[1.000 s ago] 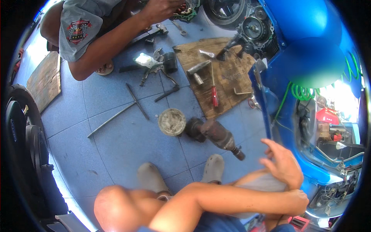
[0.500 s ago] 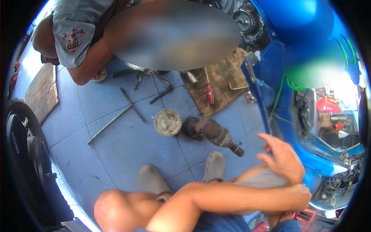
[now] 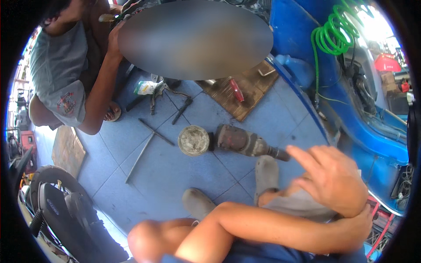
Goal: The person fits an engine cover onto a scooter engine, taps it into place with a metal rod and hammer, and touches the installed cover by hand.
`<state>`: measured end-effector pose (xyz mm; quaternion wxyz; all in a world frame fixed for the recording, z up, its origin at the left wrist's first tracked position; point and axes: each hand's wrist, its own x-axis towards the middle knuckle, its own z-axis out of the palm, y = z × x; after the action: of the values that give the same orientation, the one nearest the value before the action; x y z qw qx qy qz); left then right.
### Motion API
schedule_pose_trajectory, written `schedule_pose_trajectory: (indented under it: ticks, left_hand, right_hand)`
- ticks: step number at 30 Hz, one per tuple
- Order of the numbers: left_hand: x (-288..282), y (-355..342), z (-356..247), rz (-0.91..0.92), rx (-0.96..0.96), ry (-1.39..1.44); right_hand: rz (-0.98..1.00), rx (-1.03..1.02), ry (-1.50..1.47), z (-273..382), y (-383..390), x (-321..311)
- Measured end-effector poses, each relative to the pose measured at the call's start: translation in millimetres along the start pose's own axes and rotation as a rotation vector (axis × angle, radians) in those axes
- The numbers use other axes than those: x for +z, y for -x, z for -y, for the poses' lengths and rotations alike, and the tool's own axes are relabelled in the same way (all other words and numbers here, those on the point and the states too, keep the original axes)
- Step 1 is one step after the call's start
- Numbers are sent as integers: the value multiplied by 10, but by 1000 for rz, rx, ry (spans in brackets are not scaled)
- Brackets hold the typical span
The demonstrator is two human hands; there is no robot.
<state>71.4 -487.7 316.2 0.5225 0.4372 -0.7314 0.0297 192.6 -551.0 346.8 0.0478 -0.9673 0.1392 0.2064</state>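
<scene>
My right hand (image 3: 326, 175) is raised at lower right, fingers loosely bent and apart, holding nothing. My left hand (image 3: 357, 223) lies across my body, closed round my right wrist. Beyond my right fingertips, a greasy power tool (image 3: 239, 141) lies on the tiles beside a round dirty tin (image 3: 194, 141). Metal rods (image 3: 140, 160) and several hand tools (image 3: 162, 94) lie farther away. A worn wooden board (image 3: 245, 105) carries a red-handled screwdriver (image 3: 237, 90) and a bent key (image 3: 266, 72). Much of the upper middle is blurred out.
A crouching co-worker (image 3: 61, 83) works at upper left. Blue vehicle bodywork (image 3: 359, 140) with a green coiled hose (image 3: 333, 33) fills the right. A black scooter (image 3: 66, 219) stands at lower left, near another board (image 3: 68, 149). My grey shoes (image 3: 267, 173) rest on the floor.
The view has shifted, showing more of the scooter and co-worker. My right hand appears slightly lower right, still loosely open; my left stays at my right wrist.
</scene>
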Motion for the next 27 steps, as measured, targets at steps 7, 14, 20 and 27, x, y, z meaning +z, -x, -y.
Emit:
schedule_pose_trajectory:
  ticks: [7, 14, 20, 27]
  left_hand:
    - [29, 64, -152, 80, -10, 136]
    - [151, 98, -141, 65, -15, 144]
    - [231, 152, -112, 55, -23, 124]
    - [323, 111, -153, -8, 10, 141]
  right_hand:
    - [-85, -57, -18, -10, 60, 12]
    - [-87, -74, -40, -76, 35, 80]
    - [-60, -109, -85, -56, -14, 123]
    - [-24, -95, -65, -51, -8, 75]
